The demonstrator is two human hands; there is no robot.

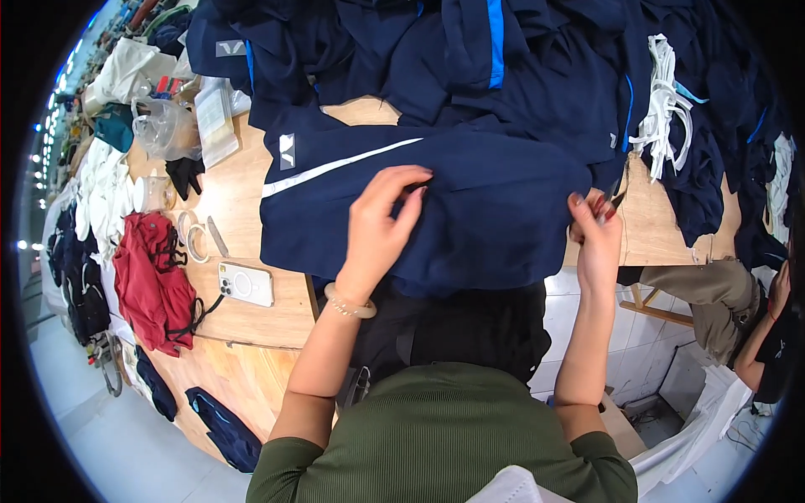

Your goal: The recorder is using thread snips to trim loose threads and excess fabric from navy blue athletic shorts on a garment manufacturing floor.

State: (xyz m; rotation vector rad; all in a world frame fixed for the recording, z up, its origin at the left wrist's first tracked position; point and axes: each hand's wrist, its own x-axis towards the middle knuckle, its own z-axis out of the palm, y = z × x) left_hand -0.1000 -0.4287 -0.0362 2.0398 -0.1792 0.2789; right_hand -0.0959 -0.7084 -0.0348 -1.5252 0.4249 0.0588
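A navy garment piece with a white stripe and a small grey patch lies across the near edge of the table and hangs over my lap. My left hand is on top of it, thumb and forefinger drawn together in a pinch. Whether cloth or a thread is between those fingertips cannot be made out. At the garment's right end is my right hand, fingers curled round a small dark pointed tool that looks like thread snips. Most of the tool is hidden by the fingers.
Navy garments with blue stripes are heaped along the far side. White strips lie at right. On the left are a phone, tape rolls, a red bag and a plastic bag. Another person's arm shows at far right.
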